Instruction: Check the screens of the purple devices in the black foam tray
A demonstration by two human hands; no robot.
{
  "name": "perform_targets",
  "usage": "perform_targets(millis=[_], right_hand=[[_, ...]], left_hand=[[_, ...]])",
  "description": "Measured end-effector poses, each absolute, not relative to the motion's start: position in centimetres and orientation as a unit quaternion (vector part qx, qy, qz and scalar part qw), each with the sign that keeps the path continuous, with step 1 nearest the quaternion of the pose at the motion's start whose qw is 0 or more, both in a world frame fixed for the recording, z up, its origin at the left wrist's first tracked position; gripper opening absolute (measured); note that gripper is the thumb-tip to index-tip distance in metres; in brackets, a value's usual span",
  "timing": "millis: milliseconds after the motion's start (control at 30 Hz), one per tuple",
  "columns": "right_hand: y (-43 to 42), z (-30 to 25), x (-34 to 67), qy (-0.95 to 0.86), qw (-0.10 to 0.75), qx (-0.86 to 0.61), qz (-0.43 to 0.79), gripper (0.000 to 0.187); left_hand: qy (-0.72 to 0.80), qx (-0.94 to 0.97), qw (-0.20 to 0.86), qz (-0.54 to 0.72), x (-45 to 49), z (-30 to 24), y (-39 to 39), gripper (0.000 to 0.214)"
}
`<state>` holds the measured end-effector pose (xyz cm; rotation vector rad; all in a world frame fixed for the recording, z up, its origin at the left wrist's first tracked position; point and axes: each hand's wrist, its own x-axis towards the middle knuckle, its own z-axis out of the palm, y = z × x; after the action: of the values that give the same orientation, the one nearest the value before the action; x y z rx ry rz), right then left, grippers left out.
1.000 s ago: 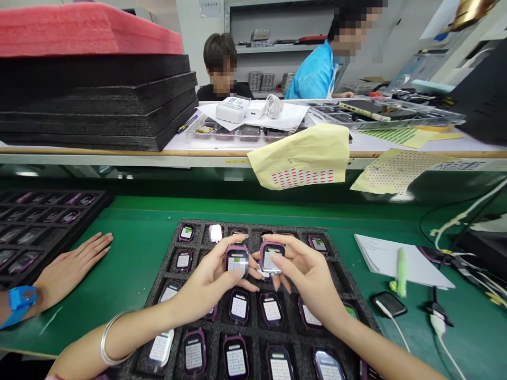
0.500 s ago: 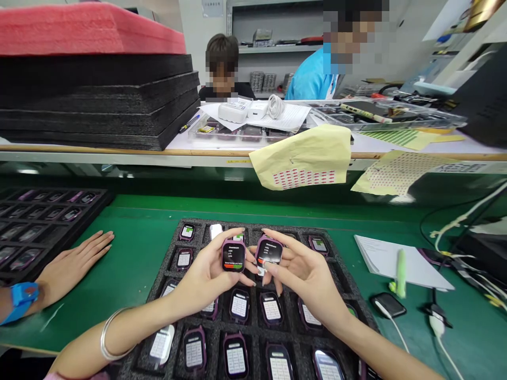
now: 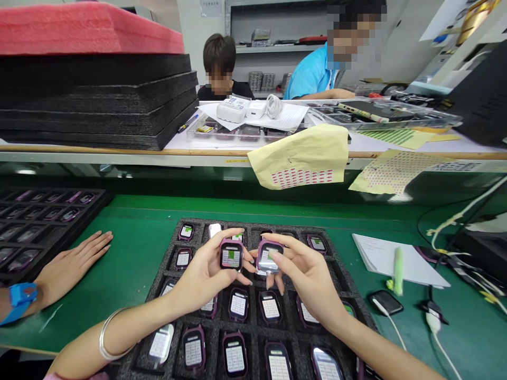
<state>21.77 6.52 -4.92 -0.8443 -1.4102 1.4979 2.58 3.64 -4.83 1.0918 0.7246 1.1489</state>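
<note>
The left hand [image 3: 204, 274] grips a purple watch body [image 3: 231, 254] between thumb and fingers, its lit screen facing up toward the camera. The right hand [image 3: 307, 274] grips a second watch body [image 3: 268, 256] the same way, tilted slightly, thumb on its lower edge. The two units are held just beside each other, above the far middle of a black foam tray [image 3: 344, 285] that lies on the green surface [image 3: 134, 248]. The tray's pockets hold more purple watch bodies, most with white lit screens; one white unit [image 3: 214, 230] sits in the far row. A silver bangle [image 3: 106, 338] circles the left wrist.

To the left, another person's hand [image 3: 69, 266] rests flat and open on the green surface, with a blue band [image 3: 19, 298] on its wrist, next to a second dark tray [image 3: 39, 221] of units. On the right lie a paper pad [image 3: 376, 256] with a green marker [image 3: 398, 264] on it, a small black device [image 3: 385, 302] and white cables. A stack of black foam sheets [image 3: 99, 100] with pink foam on top sits on the raised shelf behind
</note>
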Motion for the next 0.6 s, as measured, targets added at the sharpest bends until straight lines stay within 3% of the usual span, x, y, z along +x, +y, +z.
perform_targets(millis=[200,367,467,600], right_hand=[[6.71,-5.59,22.06,-0.583,0.428,-0.316,0.614,0.025],[6.61,-5.78,22.44,-0.581,0.417,-0.270,0.644,0.035],[6.42,-5.38,22.28,-0.590,0.402,-0.259,0.651,0.045],[6.32,-5.20,21.95,-0.597,0.402,-0.279,0.636,0.046]], left_hand=[[0.334,0.478,0.630,0.512,2.61,-4.80,3.78,0.037],[0.359,0.478,0.620,0.508,2.53,-4.74,4.17,0.033],[0.355,0.475,0.622,0.512,2.37,-4.66,4.17,0.036],[0.323,0.480,0.638,0.508,2.23,-4.64,3.86,0.052]])
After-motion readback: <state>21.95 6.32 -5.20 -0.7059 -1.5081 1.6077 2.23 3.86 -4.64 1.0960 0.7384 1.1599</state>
